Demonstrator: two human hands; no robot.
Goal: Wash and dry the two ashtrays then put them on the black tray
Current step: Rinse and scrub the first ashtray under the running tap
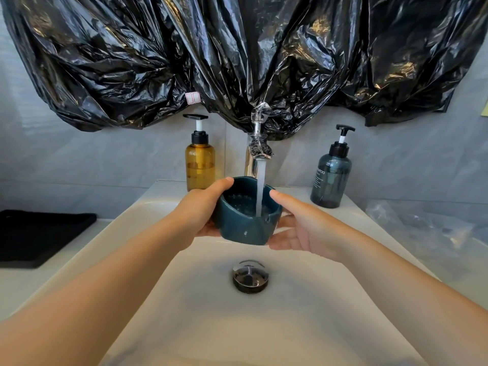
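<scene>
A dark teal ashtray [247, 228] is held over the white sink [184, 299], under the chrome faucet [257, 143]. Running water falls into its bowl. My left hand [203, 210] grips its left side, thumb along the rim and fingers underneath. My right hand [298, 225] cups it from the right, thumb near the rim and fingers under the base. The black tray [39, 233] lies on the counter at the left. I see only one ashtray.
An amber pump bottle [200, 159] stands left of the faucet and a dark blue shampoo bottle [331, 175] right of it. Black plastic sheeting [237, 56] hangs over the wall above. Clear plastic wrap [427, 228] lies on the right counter. The drain plug [250, 276] sits mid-sink.
</scene>
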